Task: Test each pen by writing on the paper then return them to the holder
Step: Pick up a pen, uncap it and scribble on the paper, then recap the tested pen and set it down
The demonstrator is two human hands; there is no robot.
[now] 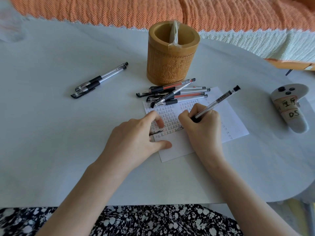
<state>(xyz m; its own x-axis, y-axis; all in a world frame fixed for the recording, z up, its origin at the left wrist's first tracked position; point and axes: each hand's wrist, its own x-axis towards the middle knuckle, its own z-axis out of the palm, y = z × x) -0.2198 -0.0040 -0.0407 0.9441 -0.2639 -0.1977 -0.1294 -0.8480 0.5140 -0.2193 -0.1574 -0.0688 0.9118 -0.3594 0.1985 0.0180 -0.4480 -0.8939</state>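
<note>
A pale, rounded surface (68, 150) carries a carved bamboo pen holder (172, 65) at the far middle. Two gel pens (100, 79) lie to its left. A heap of pens (172, 94) on its near side overlaps the far edge of a written sheet of paper (235, 123). A grey controller (289, 109) with taped labels lies at right.

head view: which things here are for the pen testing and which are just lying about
For the job: pen in right hand, paper, pile of pens, pens at left, bamboo pen holder.
Lying about: white controller, orange blanket, plastic wrapper in holder.
</note>
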